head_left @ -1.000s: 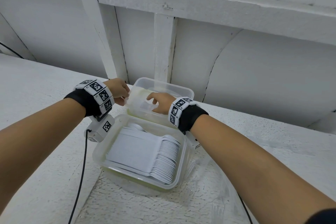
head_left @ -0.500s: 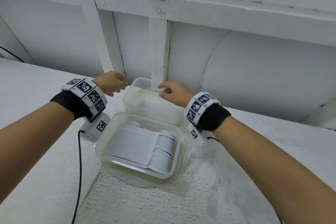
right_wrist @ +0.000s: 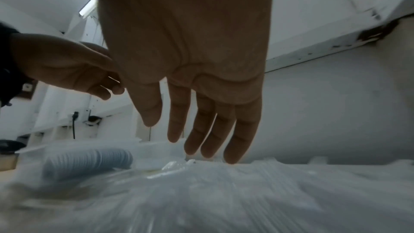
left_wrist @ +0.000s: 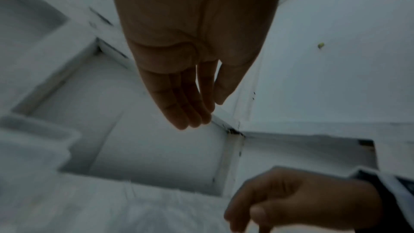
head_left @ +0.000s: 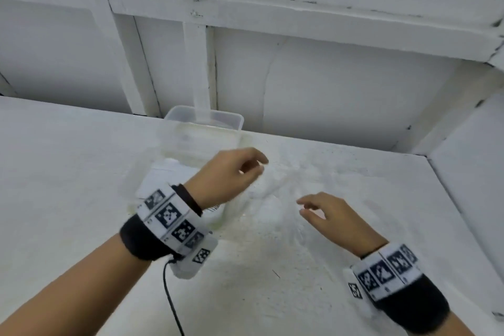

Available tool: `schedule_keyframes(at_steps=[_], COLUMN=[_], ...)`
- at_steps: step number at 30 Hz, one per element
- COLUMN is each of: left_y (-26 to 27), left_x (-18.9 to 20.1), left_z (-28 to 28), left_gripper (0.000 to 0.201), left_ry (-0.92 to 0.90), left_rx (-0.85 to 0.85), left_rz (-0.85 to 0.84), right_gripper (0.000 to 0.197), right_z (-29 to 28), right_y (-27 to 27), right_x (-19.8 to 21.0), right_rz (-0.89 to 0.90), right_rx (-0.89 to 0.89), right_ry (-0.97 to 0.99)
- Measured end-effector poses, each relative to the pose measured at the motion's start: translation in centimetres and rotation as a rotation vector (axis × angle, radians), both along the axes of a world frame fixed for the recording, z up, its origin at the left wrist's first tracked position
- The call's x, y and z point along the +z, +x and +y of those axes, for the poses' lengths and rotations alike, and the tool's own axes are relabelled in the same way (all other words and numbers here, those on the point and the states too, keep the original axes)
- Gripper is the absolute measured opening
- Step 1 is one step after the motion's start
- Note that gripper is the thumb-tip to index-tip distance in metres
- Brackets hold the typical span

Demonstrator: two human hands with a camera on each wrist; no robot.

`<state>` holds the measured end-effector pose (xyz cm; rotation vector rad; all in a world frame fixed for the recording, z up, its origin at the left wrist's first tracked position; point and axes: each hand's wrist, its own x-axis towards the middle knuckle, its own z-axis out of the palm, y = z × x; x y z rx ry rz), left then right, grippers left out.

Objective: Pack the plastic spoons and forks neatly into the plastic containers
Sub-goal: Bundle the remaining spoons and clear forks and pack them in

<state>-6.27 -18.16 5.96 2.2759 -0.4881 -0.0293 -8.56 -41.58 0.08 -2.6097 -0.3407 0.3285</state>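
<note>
Both hands are empty, with fingers loosely spread and holding nothing. The left hand [head_left: 227,174] hovers with relaxed, slightly bent fingers above a clear plastic bag [head_left: 272,194] lying on the white table [head_left: 68,172]; the right hand [head_left: 331,215] hovers just beside it, palm down, fingers reaching toward the same bag. From the right wrist view the bag seems to hold white plastic forks [right_wrist: 177,165], their tines just showing through the crumpled film. Behind the left wrist sits a clear container [head_left: 218,215] with a packed row of white spoons [right_wrist: 87,160]; a second clear container [head_left: 204,128], which looks empty, stands further back near the wall. The step in hand appears to be taking forks from the bag. It would go best if one hand pins the slippery film while the other draws out a bundle with handles aligned, so the forks nest together. The spoon container is mostly hidden by the left forearm, and all three views are blurred, so the bag's opening and the number of forks cannot be made out.
</note>
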Motion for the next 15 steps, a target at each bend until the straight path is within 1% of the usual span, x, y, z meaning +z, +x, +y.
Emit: schedule_keyframes(at_steps=[2,5,7,9,10,12,15], left_y=[-1.1,-2.2,-3.0,-3.6,-3.8,-3.8,-3.5], left_x=[-2.0,-5.3,-7.0,-8.2,-8.7,-9.1,-9.1], left_z=[-2.5,-5.2,-6.2,-6.8,-7.0,-7.1,-6.6], left_gripper=[0.021,0.032,0.041,0.048,0.051,0.050,0.042], left_ry=[0.119,0.419,0.576,0.680,0.712,0.728,0.635], left_rx=[-0.085,-0.181,-0.204,-0.201,-0.192,-0.169,-0.136], left_rz=[0.055,0.158,0.248,0.300,0.313,0.324,0.381], right_gripper=[0.033,0.034,0.036,0.045,0.048,0.042,0.042], right_z=[-1.3,-2.4,-2.7,-3.0,-3.1,-3.2,-3.2], right_y=[-1.8,-3.9,-4.9,-5.7,-5.9,-6.2,-6.7], right_x=[-1.3,-2.5,-2.8,-2.9,-3.0,-2.9,-2.8], right_rz=[0.016,0.001,-0.014,-0.004,0.004,0.012,0.038], right_rx=[-0.031,-0.086,-0.123,-0.140,-0.146,-0.165,-0.180], right_ry=[-0.058,-0.066,-0.047,-0.049,-0.065,-0.099,-0.128])
